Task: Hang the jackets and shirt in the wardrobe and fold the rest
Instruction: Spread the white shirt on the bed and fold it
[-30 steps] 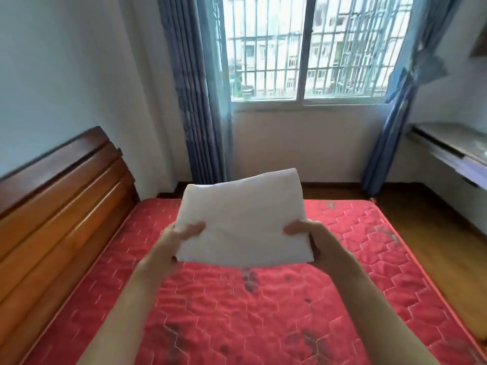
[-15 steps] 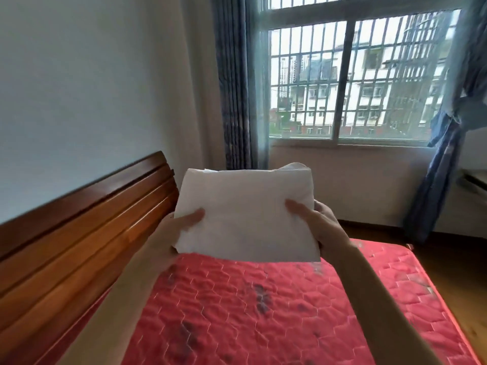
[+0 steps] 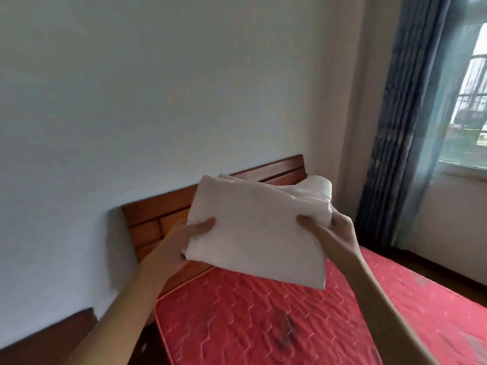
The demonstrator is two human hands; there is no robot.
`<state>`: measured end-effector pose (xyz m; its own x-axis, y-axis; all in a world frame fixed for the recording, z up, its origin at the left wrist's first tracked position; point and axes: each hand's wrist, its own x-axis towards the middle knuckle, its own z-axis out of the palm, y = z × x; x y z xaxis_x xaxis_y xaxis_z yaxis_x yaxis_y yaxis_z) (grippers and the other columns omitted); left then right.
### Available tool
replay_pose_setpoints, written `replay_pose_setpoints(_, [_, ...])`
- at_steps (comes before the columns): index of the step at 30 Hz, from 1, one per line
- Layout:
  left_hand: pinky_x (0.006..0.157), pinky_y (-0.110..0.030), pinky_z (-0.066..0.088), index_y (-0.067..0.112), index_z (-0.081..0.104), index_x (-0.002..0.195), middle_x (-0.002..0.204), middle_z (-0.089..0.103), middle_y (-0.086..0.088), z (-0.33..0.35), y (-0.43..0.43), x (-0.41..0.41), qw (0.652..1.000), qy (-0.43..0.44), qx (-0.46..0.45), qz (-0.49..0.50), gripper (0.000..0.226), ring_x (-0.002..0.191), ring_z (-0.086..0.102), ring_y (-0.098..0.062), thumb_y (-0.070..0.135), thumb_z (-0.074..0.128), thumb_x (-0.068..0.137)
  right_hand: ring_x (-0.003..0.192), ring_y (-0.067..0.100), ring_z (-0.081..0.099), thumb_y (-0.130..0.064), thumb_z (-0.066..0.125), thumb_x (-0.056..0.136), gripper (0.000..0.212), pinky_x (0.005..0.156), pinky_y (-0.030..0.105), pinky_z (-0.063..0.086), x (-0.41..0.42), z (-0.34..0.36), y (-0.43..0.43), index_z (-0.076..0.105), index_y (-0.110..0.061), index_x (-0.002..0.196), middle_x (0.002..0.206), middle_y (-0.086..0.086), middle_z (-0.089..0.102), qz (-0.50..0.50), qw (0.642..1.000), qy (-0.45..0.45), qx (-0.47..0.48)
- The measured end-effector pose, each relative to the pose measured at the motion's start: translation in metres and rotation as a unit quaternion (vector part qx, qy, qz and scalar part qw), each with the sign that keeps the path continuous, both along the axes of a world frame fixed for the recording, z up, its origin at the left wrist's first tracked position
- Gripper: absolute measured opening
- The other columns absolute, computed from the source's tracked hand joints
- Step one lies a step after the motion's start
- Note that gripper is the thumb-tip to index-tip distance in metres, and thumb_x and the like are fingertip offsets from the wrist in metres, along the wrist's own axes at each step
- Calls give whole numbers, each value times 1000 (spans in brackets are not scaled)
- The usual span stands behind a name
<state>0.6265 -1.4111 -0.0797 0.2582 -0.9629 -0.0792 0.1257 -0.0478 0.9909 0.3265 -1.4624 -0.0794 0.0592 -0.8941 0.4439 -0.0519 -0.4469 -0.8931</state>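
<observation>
Nearest the camera, two bare forearms are seen reaching out over the red quilted mattress (image 3: 263, 320) of the bed, which is marked by dark stains near its head-end corner. Beyond them, a folded white garment (image 3: 258, 227) is held in the air above that corner, clear of the mattress and touched by nothing but the hands. The left hand (image 3: 181, 241) is clamped on the garment's left edge, with the thumb laid on top and the fingers hidden beneath. The right hand (image 3: 340, 233) is clamped on the right edge in the same way, so the hands are kept well apart with the cloth spanning between them. What kind of garment it is cannot be told from the fold. Behind it the wooden headboard (image 3: 163, 219) is set against the pale wall (image 3: 158, 101), and farther right a blue curtain (image 3: 400, 127) is hung beside the window (image 3: 471, 106). No wardrobe is shown. The fold is judged finished, with only a resting place wanted. Trouble is most likely to be caused by the loose layers bulging at the far right corner and by the near right corner, which droops unsupported. Were either grip slackened or the bundle tilted, the layers could be slid apart and the folding undone. The white cloth could also be soiled if it were set on a stained patch.
</observation>
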Motion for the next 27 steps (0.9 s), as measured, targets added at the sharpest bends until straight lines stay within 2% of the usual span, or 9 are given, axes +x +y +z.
replay_pose_setpoints(1, [60,-25,58,5,67,101,80,71,-11,4,12,14,1000,4,2,31,14,71,68,-25,12,69,90,81,3,68,-17,81,81,11,66,23,52,25,4,3,76,-24,88,91,-7,75,25,999,-9,18])
replay_pose_setpoints(3, [72,-33,59,-2,67,113,97,73,-19,4,36,56,998,25,-14,61,32,80,70,-29,12,73,85,67,3,67,-19,78,83,9,55,19,50,73,7,9,74,-18,91,77,-5,74,64,997,-22,47])
replay_pose_setpoints(5, [86,-43,57,-2,66,120,112,72,-21,1,63,101,995,51,-28,81,54,96,71,-33,19,85,74,72,10,70,-22,74,87,12,57,23,54,124,6,17,72,-15,96,82,1,75,120,987,-41,100])
replay_pose_setpoints(7, [91,-45,55,0,65,123,115,72,-18,0,91,147,992,66,-37,100,69,104,70,-34,26,91,65,84,22,73,-20,71,88,18,66,35,59,177,2,28,69,-15,105,94,8,76,200,964,-59,166])
replay_pose_setpoints(10, [82,-39,58,4,65,120,111,74,-13,-1,132,215,986,96,-53,123,48,97,73,-28,15,78,75,95,35,72,-13,70,86,27,84,54,58,258,-5,47,67,-11,112,105,16,75,317,914,-64,244])
replay_pose_setpoints(12, [80,-39,60,5,64,121,112,74,-13,-1,159,257,982,98,-60,152,48,96,73,-28,11,76,75,95,36,72,-10,69,86,26,88,58,56,312,-9,60,66,-10,112,105,17,74,350,901,-49,250])
replay_pose_setpoints(16, [79,-39,61,5,63,123,116,73,-15,-5,216,337,974,83,-62,203,47,99,72,-30,9,75,77,97,37,72,-10,75,81,30,88,61,55,416,-22,84,68,-9,110,105,16,74,364,894,-46,257])
replay_pose_setpoints(20, [101,-51,50,6,65,125,118,71,-17,-19,277,408,961,63,-27,269,49,109,69,-34,12,79,79,95,39,71,-6,77,78,32,83,63,56,511,-35,109,68,-8,109,102,16,75,405,876,-31,260])
replay_pose_setpoints(27, [97,-49,54,9,69,118,110,75,-13,-46,364,499,916,10,29,401,52,103,72,-30,21,86,70,86,38,73,-8,76,79,29,81,58,58,665,-55,149,69,-5,107,94,16,76,477,835,38,272])
